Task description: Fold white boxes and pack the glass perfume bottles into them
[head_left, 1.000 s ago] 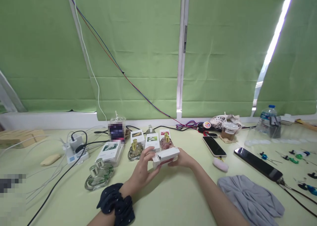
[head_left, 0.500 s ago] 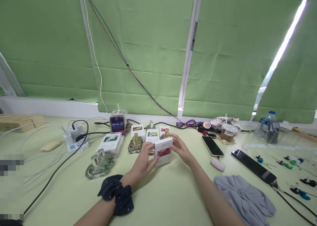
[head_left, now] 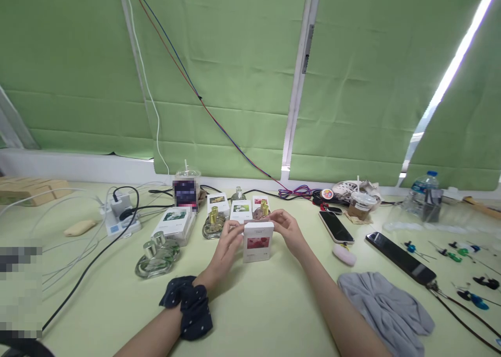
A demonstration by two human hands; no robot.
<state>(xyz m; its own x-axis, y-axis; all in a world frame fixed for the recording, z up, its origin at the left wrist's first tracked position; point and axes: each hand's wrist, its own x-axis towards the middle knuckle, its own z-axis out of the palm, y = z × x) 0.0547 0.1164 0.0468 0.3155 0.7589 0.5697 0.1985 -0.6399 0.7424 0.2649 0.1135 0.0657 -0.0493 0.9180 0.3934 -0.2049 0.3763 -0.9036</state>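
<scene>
A small white perfume box with a red picture (head_left: 258, 241) stands upright on the pale green table (head_left: 274, 315). My left hand (head_left: 226, 247), with a dark scrunchie at the wrist, grips its left top edge. My right hand (head_left: 287, 230) pinches its right top corner. Just behind the box is a pink perfume bottle with a gold cap (head_left: 261, 211). Two more white boxes (head_left: 240, 210) stand behind it.
Left of my hands are a gold-capped bottle (head_left: 213, 226), a silver-capped glass bottle (head_left: 156, 251), a flat white box (head_left: 174, 222) and a power strip with cables (head_left: 117, 218). To the right lie two phones (head_left: 335, 226), a grey cloth (head_left: 385, 307), a water bottle (head_left: 425, 192) and small tools (head_left: 454, 253).
The box was held flat above the table a second ago. I have turned it upright and set it down, its red picture now facing me. Both hands stay on it.
</scene>
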